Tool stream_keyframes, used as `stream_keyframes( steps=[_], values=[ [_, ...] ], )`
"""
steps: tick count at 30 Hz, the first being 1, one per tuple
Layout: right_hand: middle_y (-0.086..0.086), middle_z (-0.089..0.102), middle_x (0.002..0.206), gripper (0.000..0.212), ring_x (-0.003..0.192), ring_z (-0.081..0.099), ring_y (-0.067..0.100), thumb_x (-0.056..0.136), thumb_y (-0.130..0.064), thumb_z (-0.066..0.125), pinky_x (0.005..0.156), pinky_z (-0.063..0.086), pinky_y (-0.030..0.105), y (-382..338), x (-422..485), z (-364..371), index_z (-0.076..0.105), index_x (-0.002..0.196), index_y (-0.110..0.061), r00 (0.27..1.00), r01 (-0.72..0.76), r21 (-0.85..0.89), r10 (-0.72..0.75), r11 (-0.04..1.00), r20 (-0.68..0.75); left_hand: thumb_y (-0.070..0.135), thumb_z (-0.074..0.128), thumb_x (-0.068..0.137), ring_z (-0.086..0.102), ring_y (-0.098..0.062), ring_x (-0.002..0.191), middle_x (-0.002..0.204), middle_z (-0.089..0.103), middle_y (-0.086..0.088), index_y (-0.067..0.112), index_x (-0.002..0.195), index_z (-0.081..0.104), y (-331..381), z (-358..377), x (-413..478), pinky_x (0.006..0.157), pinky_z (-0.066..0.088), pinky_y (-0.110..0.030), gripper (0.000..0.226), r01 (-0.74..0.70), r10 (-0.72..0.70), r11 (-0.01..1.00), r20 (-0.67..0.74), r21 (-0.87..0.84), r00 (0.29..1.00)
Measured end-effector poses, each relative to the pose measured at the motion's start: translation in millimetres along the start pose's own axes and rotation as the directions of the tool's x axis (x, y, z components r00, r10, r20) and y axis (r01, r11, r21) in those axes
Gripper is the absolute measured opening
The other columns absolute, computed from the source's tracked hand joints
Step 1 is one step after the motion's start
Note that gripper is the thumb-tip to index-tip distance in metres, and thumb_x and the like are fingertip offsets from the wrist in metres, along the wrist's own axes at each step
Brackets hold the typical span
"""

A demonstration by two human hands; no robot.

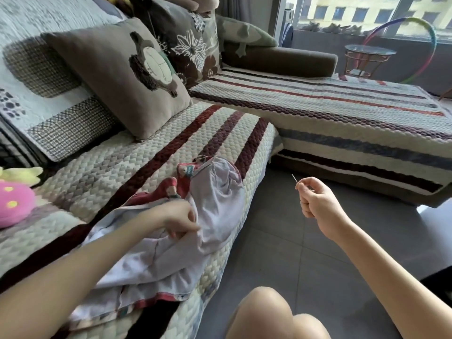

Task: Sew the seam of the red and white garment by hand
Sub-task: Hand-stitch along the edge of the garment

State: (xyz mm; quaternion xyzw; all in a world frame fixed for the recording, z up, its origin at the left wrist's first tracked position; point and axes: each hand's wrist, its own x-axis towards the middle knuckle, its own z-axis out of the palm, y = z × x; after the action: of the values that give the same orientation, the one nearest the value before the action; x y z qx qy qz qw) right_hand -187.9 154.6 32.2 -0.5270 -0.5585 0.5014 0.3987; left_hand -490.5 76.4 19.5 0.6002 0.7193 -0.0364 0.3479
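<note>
The red and white garment point(215, 206) lies crumpled on the sofa seat, white side up, with red patterned fabric showing at its top and lower hem. My left hand point(177, 221) rests on it near the middle and pinches a fold of the white cloth. My right hand point(315, 199) is raised over the floor to the right of the sofa edge, well away from the garment. Its thumb and forefinger pinch a thin needle point(294, 178) that points up and left. I cannot make out the thread.
The quilted striped sofa seat point(137, 167) runs into a chaise point(330, 106) at the right. Brown cushions point(117, 74) lean at the back. A pink plush toy point(12, 204) sits at the left edge. Grey tiled floor point(305, 265) and my knees point(269, 314) are below.
</note>
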Motion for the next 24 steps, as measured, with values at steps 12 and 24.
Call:
stream_keyframes(
  steps=[12, 24],
  values=[
    [-0.012, 0.037, 0.041, 0.02, 0.044, 0.027, 0.011, 0.099, -0.012, 0.048, 0.041, 0.022, 0.022, 8.2, -68.9, 91.7, 0.052, 0.08, -0.017, 0.95, 0.108, -0.181, -0.048, 0.978, 0.308, 0.043, 0.075, 0.076, 0.059, -0.011, 0.092, 0.099, 0.063, 0.006, 0.022, 0.112, 0.065, -114.4, 22.1, -58.9, 0.074, 0.045, -0.02, 0.044, 0.127, -0.102, 0.971, -0.132, 0.203, 0.986],
    [-0.005, 0.038, 0.051, 0.021, 0.048, 0.028, 0.011, 0.098, -0.006, 0.044, 0.042, 0.025, 0.017, -5.7, -94.7, 91.1, 0.051, 0.08, -0.015, 0.946, 0.088, -0.159, -0.032, 0.983, 0.323, 0.007, 0.054, 0.088, 0.06, -0.021, 0.081, 0.082, 0.066, -0.005, 0.025, 0.068, 0.052, -86.1, 58.1, -57.1, 0.065, 0.037, -0.03, 0.027, -0.129, 0.105, 0.991, -0.454, -0.023, 0.885]
  ],
)
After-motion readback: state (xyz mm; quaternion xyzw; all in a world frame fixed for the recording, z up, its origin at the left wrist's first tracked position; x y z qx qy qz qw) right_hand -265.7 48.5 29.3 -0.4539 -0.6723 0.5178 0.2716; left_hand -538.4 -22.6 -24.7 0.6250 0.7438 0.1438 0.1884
